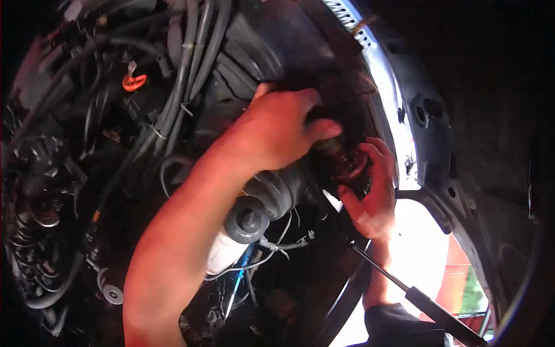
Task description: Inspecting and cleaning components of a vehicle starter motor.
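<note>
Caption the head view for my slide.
Engine bay: right hand curled around a dark round part, left hand close beside it, hoses and an orange loop to their left.

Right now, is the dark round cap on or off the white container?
It looks on: the dark round cap sits over the white container's upper end. I cannot tell whether it's tight.

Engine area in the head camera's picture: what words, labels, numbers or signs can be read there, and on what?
None can be read.
Round black cap: no legible marking.
Gas strut: no legible marking.
Dark reddish part at the right hand: too dim and blurred to tell.
</note>
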The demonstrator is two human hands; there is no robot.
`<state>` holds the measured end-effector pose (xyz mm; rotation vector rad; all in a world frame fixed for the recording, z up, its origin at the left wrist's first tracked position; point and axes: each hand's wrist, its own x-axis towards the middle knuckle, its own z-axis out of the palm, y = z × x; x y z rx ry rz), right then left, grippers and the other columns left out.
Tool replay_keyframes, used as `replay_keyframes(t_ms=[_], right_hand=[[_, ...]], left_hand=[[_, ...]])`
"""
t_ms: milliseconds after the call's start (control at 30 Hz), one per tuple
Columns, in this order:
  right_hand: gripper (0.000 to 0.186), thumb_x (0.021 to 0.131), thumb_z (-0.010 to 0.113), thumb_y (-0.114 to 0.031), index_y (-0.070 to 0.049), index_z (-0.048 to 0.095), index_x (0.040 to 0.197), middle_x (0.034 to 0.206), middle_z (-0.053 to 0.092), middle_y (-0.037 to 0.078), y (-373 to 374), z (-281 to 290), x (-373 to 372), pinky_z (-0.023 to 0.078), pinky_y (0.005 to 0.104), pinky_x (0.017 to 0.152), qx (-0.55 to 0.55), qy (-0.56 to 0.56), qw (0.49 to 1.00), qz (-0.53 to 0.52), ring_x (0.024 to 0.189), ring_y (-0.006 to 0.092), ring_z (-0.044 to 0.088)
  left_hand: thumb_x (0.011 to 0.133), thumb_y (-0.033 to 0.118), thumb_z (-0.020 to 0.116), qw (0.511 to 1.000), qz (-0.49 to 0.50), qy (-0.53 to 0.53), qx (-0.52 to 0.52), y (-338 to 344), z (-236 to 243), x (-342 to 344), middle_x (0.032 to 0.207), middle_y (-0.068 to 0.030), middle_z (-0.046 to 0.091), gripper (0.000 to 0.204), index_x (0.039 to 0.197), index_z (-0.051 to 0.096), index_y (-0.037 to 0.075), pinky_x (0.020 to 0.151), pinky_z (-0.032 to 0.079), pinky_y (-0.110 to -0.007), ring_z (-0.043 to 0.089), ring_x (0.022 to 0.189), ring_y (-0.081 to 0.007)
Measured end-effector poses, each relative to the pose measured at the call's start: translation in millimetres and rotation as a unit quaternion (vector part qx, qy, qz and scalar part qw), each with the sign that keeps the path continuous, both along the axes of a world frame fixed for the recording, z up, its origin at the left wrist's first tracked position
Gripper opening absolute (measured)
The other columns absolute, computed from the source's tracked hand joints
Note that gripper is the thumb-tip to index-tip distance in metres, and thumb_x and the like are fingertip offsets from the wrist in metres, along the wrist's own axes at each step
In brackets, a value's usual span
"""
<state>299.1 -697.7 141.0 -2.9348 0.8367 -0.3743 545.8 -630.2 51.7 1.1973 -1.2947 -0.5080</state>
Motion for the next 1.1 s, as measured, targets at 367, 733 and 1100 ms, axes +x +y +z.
replay_keyframes(t_ms=[367,733,1100], right_hand=[[0.082,0.069,0.082,-0.010,-0.004,0.049,0.145,0.153,0.045,0.026,-7.9,-7.2,4.2,0.039,0.0525,0.121,0.000,0.013,1.000,-0.026,0.143,0.0450,0.047],[0.081,0.070,0.083,-0.010,-0.003,0.050,0.143,0.152,0.044,0.026,-5.3,2.0,8.5,0.047,0.0510,0.115,-0.062,0.050,0.997,0.007,0.139,0.0478,0.052],[0.078,0.068,0.081,-0.010,-0.003,0.050,0.139,0.145,0.047,0.024,-5.0,3.7,11.8,0.048,0.0505,0.112,-0.060,0.046,0.997,-0.003,0.137,0.0467,0.053]], left_hand=[[0.091,0.026,0.082,0.996,0.051,-0.024,-0.075,-7.1,-25.3,0.9,0.117,-0.0183,0.076,0.043,0.126,0.070,0.005,0.111,0.044,-0.046,0.068,0.117,-0.0410],[0.092,0.026,0.083,0.989,0.063,-0.091,-0.100,-0.7,-16.7,3.5,0.120,-0.0215,0.075,0.045,0.128,0.070,0.002,0.114,0.046,-0.045,0.067,0.125,-0.0387],[0.092,0.036,0.083,0.994,0.072,-0.070,0.054,-6.8,-3.1,-6.7,0.119,-0.0187,0.076,0.047,0.126,0.072,0.006,0.111,0.044,-0.048,0.064,0.122,-0.0407]])
